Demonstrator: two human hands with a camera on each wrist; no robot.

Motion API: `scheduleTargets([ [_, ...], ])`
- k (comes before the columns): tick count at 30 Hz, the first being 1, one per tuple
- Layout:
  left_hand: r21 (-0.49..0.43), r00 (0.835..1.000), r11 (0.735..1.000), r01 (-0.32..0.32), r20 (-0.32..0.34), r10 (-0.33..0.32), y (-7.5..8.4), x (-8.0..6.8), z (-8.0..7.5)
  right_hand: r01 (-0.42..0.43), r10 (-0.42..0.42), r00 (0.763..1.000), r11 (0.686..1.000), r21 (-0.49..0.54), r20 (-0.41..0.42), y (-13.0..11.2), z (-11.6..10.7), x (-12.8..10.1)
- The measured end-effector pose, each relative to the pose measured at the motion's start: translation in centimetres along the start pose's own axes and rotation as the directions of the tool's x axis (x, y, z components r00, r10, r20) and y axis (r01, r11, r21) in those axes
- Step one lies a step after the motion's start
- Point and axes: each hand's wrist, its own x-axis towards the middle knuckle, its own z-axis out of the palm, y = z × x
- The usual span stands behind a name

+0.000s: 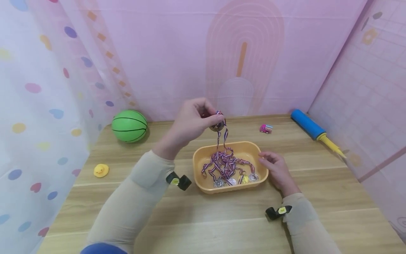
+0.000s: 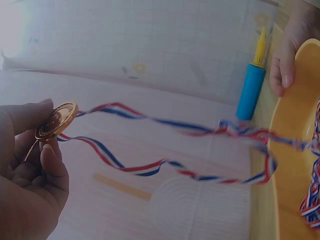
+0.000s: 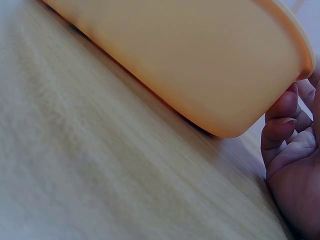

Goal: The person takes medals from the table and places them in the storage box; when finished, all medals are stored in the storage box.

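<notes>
A bronze-coloured medal (image 2: 59,120) is pinched between the thumb and fingers of my left hand (image 1: 193,118), raised above the basin's back left. From it a red, white and blue ribbon (image 2: 112,154) runs down to a tangle of similar ribbons (image 1: 225,164) in the yellow-orange plastic basin (image 1: 203,187). Silver medals (image 1: 219,183) and a gold medal (image 1: 243,179) lie along the basin's near side. My right hand (image 1: 278,172) grips the basin's right rim; in the right wrist view its curled fingers (image 3: 280,130) sit under the rim.
A green ball (image 1: 129,126) and a yellow rubber duck (image 1: 101,170) stand on the left of the wooden table (image 1: 215,229). Toward the back right are a small pink toy truck (image 1: 265,128) and a blue hand pump (image 1: 307,124) with a yellow nozzle. Curtains border the table.
</notes>
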Motion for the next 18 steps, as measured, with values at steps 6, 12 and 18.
scheduleTargets([
  [6, -0.042, 0.999, 0.999, 0.013, -0.043, -0.015, -1.7, 1.2, 2.6, -0.009, 0.009, 1.0, 1.0, -0.011, -0.012, -0.1, 0.0, -0.4],
  [12, -0.061, 0.994, 0.993, 0.098, -0.042, -0.101, -3.7, 1.1, 4.8, -0.017, 0.017, 1.0, 1.0, -0.009, -0.016, -0.1, 0.0, -0.6],
  [18, 0.068, 0.978, 0.976, 0.208, -0.039, -0.206, -6.5, 0.0, 5.3, -0.017, 0.017, 1.0, 1.0, 0.002, -0.007, -0.2, 0.3, -0.6],
])
